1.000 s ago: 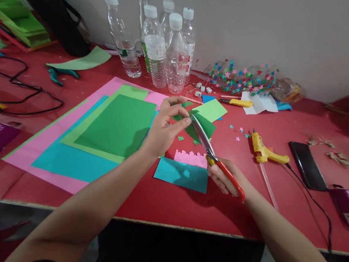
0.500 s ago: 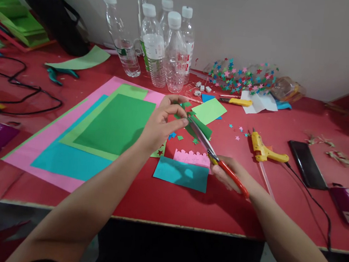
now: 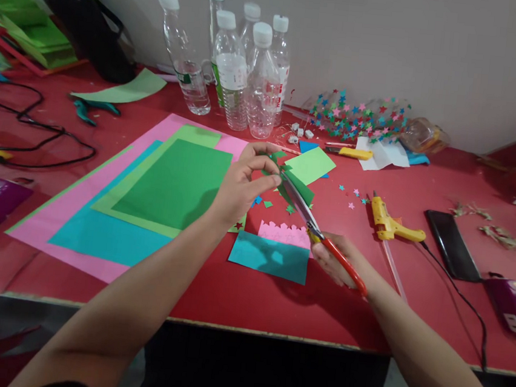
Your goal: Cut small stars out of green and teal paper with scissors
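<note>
My left hand [image 3: 247,180] pinches a small piece of dark green paper [image 3: 301,188] between thumb and fingers. Wrapped around the red handles of a pair of scissors [image 3: 304,210] is my right hand [image 3: 336,259]. The blades point up and left, with their tips at the green paper close to my left fingertips. Whether the blades are apart is hard to see. Below the scissors lie a blue paper strip [image 3: 270,257] and a pink strip with a notched edge [image 3: 284,234]. Small green and blue scraps [image 3: 268,204] are scattered under my hands.
Coloured sheets [image 3: 172,185] are stacked on the red table at left. Clear bottles [image 3: 263,90] stand by the wall. A star-covered bottle [image 3: 357,115], a yellow cutter [image 3: 355,153], a yellow glue gun [image 3: 392,221] with a cord, and a black phone [image 3: 451,245] lie at right.
The view has shifted slightly. Both hands keep nearly the same places, with the scissor tips still at the green paper.
</note>
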A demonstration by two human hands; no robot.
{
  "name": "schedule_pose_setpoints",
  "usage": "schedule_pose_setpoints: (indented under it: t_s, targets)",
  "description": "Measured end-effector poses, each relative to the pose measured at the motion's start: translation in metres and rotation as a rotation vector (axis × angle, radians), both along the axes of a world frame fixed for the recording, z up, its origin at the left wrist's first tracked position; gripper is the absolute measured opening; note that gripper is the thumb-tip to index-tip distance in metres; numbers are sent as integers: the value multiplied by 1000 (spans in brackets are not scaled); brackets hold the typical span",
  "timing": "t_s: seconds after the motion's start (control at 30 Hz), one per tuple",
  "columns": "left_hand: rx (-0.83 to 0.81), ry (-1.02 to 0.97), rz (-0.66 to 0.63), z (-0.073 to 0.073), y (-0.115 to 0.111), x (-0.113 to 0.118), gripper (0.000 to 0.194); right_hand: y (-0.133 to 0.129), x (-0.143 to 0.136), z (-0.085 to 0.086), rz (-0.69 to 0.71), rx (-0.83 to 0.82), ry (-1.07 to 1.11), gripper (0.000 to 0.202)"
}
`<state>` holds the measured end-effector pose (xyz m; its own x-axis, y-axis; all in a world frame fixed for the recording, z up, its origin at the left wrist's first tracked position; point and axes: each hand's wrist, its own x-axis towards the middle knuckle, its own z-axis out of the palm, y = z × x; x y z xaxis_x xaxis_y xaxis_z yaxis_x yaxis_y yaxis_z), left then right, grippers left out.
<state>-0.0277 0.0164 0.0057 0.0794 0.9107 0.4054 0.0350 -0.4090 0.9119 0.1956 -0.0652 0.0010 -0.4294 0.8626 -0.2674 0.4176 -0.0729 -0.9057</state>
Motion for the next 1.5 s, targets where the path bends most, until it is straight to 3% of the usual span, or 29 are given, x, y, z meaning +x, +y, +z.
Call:
schedule_pose_setpoints:
  t_s: [0.2,0.5,0.9,1.07,1.5]
  targets:
    - [-2,-43,7,1,-1,2,5,-1,1,-1,-4,-15,7,43]
    - [-3,83,82,-1,-4,5,10,2,2,-6,33,-111,82,52]
    - [-12,85,78,2,-7,9,12,3,-2,7,2,-32,0,44]
    - [6,74,75,3,-8,9,12,2,-5,1,-51,-112,-35,40]
    - [-25,29,-5,-1,-7,9,13,1,-5,-5,-43,-49,37,48]
